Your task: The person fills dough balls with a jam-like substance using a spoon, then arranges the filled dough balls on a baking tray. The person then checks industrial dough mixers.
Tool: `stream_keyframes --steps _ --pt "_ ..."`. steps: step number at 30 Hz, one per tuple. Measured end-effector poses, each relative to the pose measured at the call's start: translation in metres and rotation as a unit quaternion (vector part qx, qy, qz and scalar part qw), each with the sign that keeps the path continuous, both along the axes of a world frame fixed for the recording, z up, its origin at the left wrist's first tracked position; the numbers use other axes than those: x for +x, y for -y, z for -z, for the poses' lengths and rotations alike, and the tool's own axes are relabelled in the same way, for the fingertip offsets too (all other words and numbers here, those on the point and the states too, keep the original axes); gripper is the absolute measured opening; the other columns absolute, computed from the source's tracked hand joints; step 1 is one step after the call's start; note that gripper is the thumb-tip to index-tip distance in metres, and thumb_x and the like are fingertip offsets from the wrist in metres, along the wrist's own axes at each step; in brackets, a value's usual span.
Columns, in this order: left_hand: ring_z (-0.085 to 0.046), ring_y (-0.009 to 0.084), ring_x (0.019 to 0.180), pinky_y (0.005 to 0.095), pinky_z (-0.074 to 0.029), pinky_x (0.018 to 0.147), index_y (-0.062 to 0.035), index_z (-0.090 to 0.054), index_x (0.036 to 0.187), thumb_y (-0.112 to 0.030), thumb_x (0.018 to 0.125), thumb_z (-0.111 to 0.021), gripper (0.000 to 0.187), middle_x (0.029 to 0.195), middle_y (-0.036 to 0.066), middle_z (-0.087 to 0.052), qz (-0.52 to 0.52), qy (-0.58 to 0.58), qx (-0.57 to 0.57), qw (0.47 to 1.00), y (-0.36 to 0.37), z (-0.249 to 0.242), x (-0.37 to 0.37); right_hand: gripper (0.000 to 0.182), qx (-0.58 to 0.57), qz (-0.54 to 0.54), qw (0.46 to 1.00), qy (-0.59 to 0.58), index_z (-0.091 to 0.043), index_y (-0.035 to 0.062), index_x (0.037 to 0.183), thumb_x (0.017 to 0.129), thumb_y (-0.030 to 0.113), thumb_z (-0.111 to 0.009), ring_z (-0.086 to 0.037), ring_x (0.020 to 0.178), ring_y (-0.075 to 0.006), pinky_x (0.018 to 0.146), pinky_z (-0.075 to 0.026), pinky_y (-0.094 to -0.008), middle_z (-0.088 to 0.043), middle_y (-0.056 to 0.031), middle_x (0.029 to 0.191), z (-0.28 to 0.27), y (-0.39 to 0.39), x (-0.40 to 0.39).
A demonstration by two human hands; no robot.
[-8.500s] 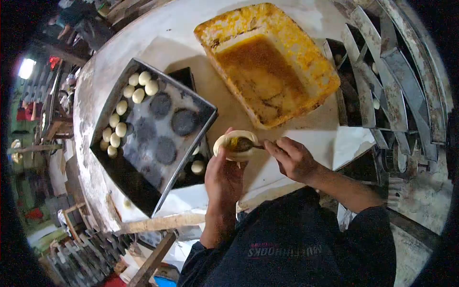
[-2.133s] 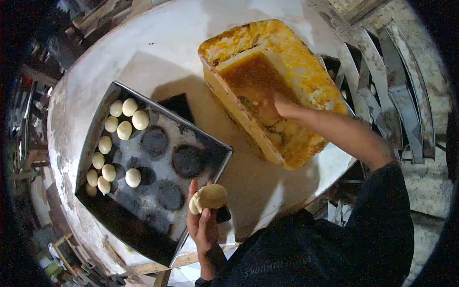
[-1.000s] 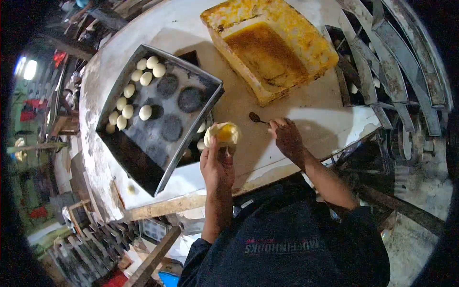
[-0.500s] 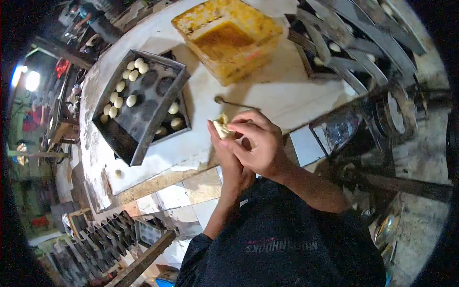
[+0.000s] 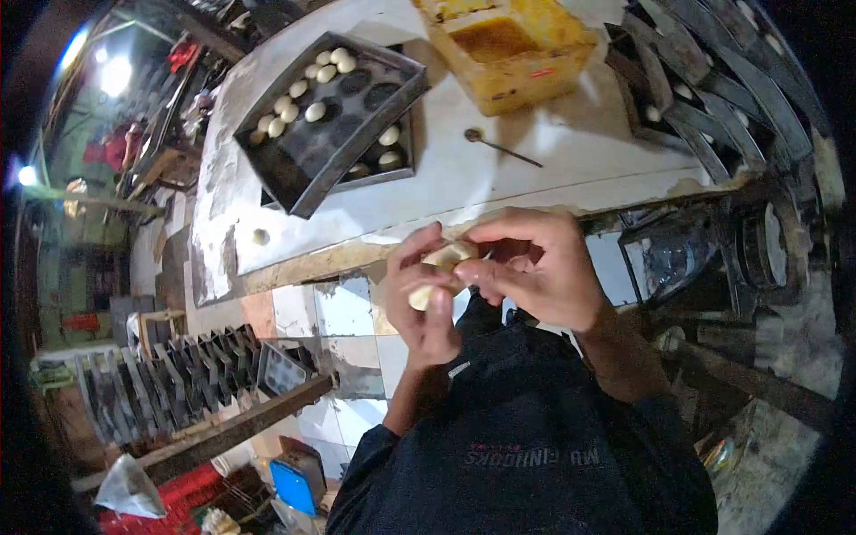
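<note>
1. The left hand [image 5: 423,299] was curled around a piece of pale dough [image 5: 450,255], fingers bent and thumb raised beside it. Its palm was mostly hidden.
2. The right hand [image 5: 542,272] was closed in at the dough's other side, thumb and fingertips pinching its edge; some of its fingers were tucked out of sight.
3. The dough was held between the 2 hands, just off the table's near edge. It showed as 2 pale patches, split by the left fingers; whether these joined behind them could not be told.
4. On the table [image 5: 464,178], beyond the hands, lay a spoon [image 5: 474,136], its bowl dark and its handle slanting toward the right.
5. Farther back stood a yellow tub [image 5: 535,86], its far side cut off by the frame. A brownish layer [image 5: 493,40] showed inside, too unclear to name.
6. At left, the upper tray [image 5: 308,156] held pale balls [image 5: 315,111] grouped mainly along its far left side. It overlapped the lower tray [image 5: 408,159], where 3 balls [image 5: 390,160] showed, 1 of them dim; the rest was covered.
7. A small pale lump [image 5: 259,236] sat near the table's edge.
8. The metal trays [image 5: 727,94] at right were partly cut off, their contents mostly shadowed.
</note>
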State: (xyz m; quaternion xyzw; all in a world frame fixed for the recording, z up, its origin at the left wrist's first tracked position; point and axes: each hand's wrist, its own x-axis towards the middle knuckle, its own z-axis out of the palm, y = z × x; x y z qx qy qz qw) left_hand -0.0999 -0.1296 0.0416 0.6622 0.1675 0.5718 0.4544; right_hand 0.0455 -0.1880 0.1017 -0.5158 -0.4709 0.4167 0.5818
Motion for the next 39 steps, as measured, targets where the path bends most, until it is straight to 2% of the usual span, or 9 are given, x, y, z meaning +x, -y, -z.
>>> stream_keyframes --steps 8,14,16,19,23,26,31,34,39 --pt "-0.049 0.0287 0.106 0.0351 -0.042 0.093 -0.0089 -0.049 0.134 -0.022 0.082 -0.066 0.056 0.116 0.018 -0.046 -0.222 -0.309 0.166 0.910 -0.044 -0.018 -0.049 0.027 0.188 0.035 0.936 0.296 -0.068 0.0026 0.092 0.070 0.013 -0.079 -0.064 0.078 -0.0253 0.067 -0.053 -0.0348 -0.063 -0.0099 0.089 -0.007 -0.062 -0.052" --pt "-0.045 0.0226 0.099 0.0378 -0.037 0.091 -0.0111 -0.061 0.101 -0.059 0.093 -0.039 0.054 0.107 0.011 -0.042 0.099 0.186 -0.173 0.962 -0.129 0.002 -0.079 0.023 0.173 -0.011 0.950 0.259 -0.071 0.0028 0.093 0.072 0.004 -0.079 -0.063 0.072 -0.0164 0.062 -0.051 -0.0274 -0.065 -0.0089 0.087 -0.026 -0.158 -0.074" --pt "-0.045 0.0244 0.097 0.0387 -0.039 0.089 -0.0134 -0.062 0.092 -0.054 0.096 -0.042 0.045 0.106 0.012 -0.043 0.065 0.162 -0.135 0.975 -0.165 0.003 -0.096 0.023 -0.016 -0.092 0.991 0.096 -0.071 0.0032 0.092 0.071 0.004 -0.080 -0.064 0.076 -0.0156 0.064 -0.052 -0.0282 -0.066 -0.0096 0.087 -0.030 -0.188 -0.089" --pt "-0.045 0.0237 0.094 0.0379 -0.040 0.083 -0.0115 -0.060 0.091 -0.045 0.088 -0.064 0.034 0.103 0.015 -0.044 -0.030 0.095 -0.038 0.994 -0.213 -0.012 -0.117 0.027 0.156 -0.078 0.976 0.134 -0.069 -0.0009 0.094 0.069 0.000 -0.079 -0.066 0.078 -0.0195 0.067 -0.052 -0.0261 -0.067 -0.0139 0.095 -0.003 -0.233 -0.116" --pt "-0.044 0.0191 0.089 0.0307 -0.041 0.071 -0.0013 -0.033 0.136 -0.047 0.071 -0.081 0.093 0.111 0.013 -0.042 -0.184 0.113 -0.070 0.974 -0.253 -0.019 -0.129 0.028 0.289 -0.004 0.937 0.196 -0.069 0.0009 0.097 0.070 0.000 -0.076 -0.069 0.084 -0.0257 0.072 -0.055 -0.0326 -0.068 -0.0154 0.100 0.004 -0.277 -0.156" --pt "-0.048 0.0189 0.096 0.0311 -0.044 0.081 0.0032 -0.037 0.133 -0.052 0.058 -0.088 0.106 0.122 0.013 -0.040 0.002 0.087 -0.142 0.986 -0.287 -0.027 -0.142 0.023 0.306 -0.011 0.943 0.133 -0.069 0.0024 0.094 0.073 0.003 -0.076 -0.069 0.087 -0.0254 0.074 -0.055 -0.0354 -0.069 -0.0134 0.098 0.012 -0.303 -0.165" --pt "-0.058 0.0252 0.076 0.0401 -0.050 0.079 -0.0016 -0.055 0.071 -0.035 0.074 -0.080 0.041 0.073 0.010 -0.057 -0.003 0.020 -0.061 0.998 -0.341 0.004 -0.156 0.012 0.087 -0.179 0.950 0.242 -0.064 -0.0017 0.090 0.084 0.008 -0.063 -0.064 0.086 -0.0351 0.086 -0.049 -0.0374 -0.064 -0.0182 0.097 0.024 -0.337 -0.151" --pt "-0.057 0.0218 0.068 0.0355 -0.047 0.070 -0.0020 -0.056 0.072 -0.025 0.075 -0.078 0.032 0.069 0.008 -0.057 -0.052 -0.208 -0.198 0.956 -0.354 0.005 -0.171 0.017 0.100 -0.121 0.932 0.327 -0.064 -0.0026 0.097 0.083 0.006 -0.062 -0.062 0.095 -0.0358 0.090 -0.049 -0.0397 -0.062 -0.0202 0.105 0.016 -0.353 -0.161" --pt "-0.053 0.0153 0.055 0.0309 -0.043 0.052 -0.0014 -0.058 0.070 -0.010 0.070 -0.073 0.018 0.061 0.007 -0.058 -0.038 -0.126 -0.204 0.970 -0.357 0.070 -0.158 0.026 0.246 -0.210 0.847 0.422 -0.060 -0.0030 0.110 0.090 0.013 -0.056 -0.061 0.098 -0.0354 0.087 -0.049 -0.0424 -0.058 -0.0215 0.111 0.039 -0.401 -0.182"
